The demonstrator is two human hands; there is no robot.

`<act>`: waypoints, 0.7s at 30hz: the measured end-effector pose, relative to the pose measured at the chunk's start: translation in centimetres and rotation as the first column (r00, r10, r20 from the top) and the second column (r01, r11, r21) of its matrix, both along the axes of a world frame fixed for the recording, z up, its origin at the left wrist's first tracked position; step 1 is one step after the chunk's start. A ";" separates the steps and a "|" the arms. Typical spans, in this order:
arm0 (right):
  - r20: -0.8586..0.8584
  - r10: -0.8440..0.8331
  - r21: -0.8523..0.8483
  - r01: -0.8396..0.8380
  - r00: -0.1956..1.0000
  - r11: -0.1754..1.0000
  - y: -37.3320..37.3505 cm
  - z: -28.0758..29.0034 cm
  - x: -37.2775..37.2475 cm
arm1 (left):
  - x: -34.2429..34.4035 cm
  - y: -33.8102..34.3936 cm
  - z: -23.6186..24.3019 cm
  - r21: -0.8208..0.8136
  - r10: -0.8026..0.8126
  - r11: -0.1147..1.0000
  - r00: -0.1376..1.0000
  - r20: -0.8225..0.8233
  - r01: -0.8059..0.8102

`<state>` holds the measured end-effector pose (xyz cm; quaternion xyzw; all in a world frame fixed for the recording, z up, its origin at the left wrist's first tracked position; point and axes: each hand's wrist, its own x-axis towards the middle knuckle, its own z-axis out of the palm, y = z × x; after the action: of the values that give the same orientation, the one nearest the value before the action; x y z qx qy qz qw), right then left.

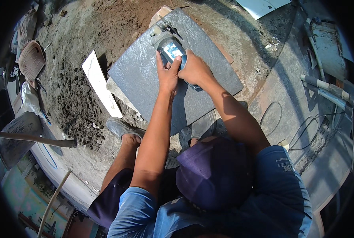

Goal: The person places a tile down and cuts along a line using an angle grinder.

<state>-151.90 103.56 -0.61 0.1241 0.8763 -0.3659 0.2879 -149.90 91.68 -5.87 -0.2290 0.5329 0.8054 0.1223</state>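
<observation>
A square, dark grey textured tile (133, 71) lies flat in front of me, raised a little on lighter pieces underneath. On its far half rests an angle grinder (172, 49) with a teal body and a grey metal head pointing to the far left. My left hand (168, 78) is closed on the left side of the grinder's body, its thumb across the top. My right hand (197, 70) wraps round the body's right side and rear. The grinder's disc cannot be made out clearly.
Left of the tile, a narrow white strip of tile (99, 83) lies beside loose dark soil (75, 95). A wooden-handled tool (34, 137) is farther left. To the right are a looping cable (304, 135) and pipes (327, 89); a white panel (262, 6) lies at the far right.
</observation>
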 end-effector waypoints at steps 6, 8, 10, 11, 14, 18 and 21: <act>-0.046 0.005 0.025 -0.004 0.999 1.000 0.0 -0.6 0.4 | 0.2 0.0 -0.4 0.008 0.011 1.000 1.000 -0.005 -0.010; -0.050 0.008 0.034 -0.007 0.999 0.999 0.1 -0.7 0.5 | 0.2 0.1 -0.4 0.008 0.013 1.000 1.000 -0.007 -0.013; -0.049 0.009 0.026 -0.008 0.999 1.000 0.1 -0.8 0.6 | 0.4 0.1 -0.3 0.011 0.015 1.000 1.000 -0.006 -0.015; -0.048 0.011 0.020 -0.010 0.999 1.000 0.2 -0.7 0.7 | 0.4 0.1 -0.3 0.010 0.015 1.000 1.000 -0.006 -0.015; -0.027 0.020 0.021 -0.019 0.999 1.000 0.3 -0.4 0.8 | 0.6 0.2 -0.2 0.001 0.000 1.000 1.000 0.006 0.000; -0.048 0.022 0.028 -0.020 0.999 0.999 0.3 -0.7 1.0 | 0.7 0.2 -0.3 0.006 0.007 1.000 1.000 -0.016 -0.007; -0.020 0.013 0.018 -0.012 1.000 1.000 0.4 -0.4 0.9 | 0.7 0.4 -0.1 0.001 0.004 1.000 1.000 -0.004 -0.004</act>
<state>-151.00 103.99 -1.00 0.1174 0.8831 -0.3577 0.2802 -149.15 92.08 -5.98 -0.2283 0.5322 0.8065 0.1195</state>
